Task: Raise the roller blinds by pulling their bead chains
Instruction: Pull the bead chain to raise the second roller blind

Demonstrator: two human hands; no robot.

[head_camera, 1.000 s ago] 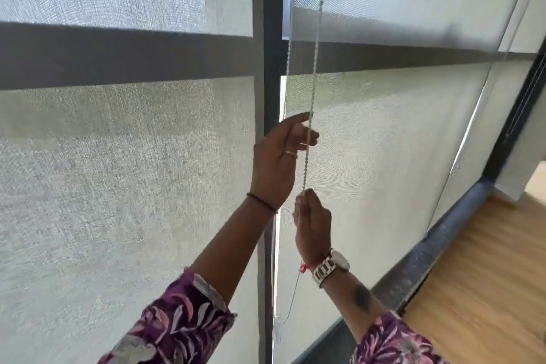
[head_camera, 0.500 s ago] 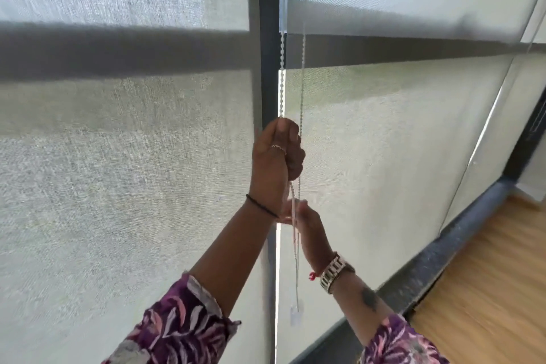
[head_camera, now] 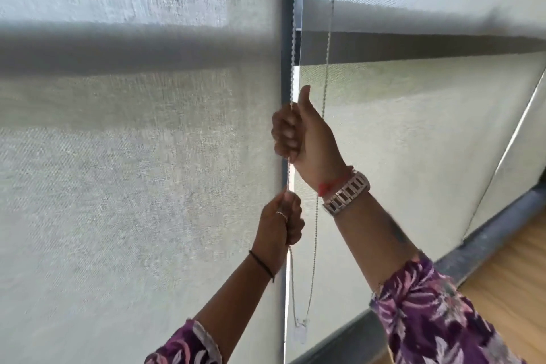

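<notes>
Two pale grey roller blinds hang side by side, a left blind [head_camera: 118,186] and a right blind [head_camera: 413,142], with a dark window post [head_camera: 285,38] between them. A bead chain [head_camera: 292,47] runs down along the post. My right hand [head_camera: 307,133] is fisted around the chain, thumb up, at mid-height. My left hand [head_camera: 280,221] grips the same strand just below it. The chain's other strand [head_camera: 323,97] hangs free to the right of my right wrist and loops at the bottom near a small clear weight [head_camera: 300,334].
A dark sill [head_camera: 487,230] runs along the base of the window at the right. A wooden floor [head_camera: 508,289] lies beyond it. A third blind's edge [head_camera: 520,133] shows at the far right. A dark horizontal frame bar shows through the fabric across both blinds.
My hands have swapped places: the right hand has gone up and taken the chain above, while the left hand has pulled down to below it. The view has shifted closer.
</notes>
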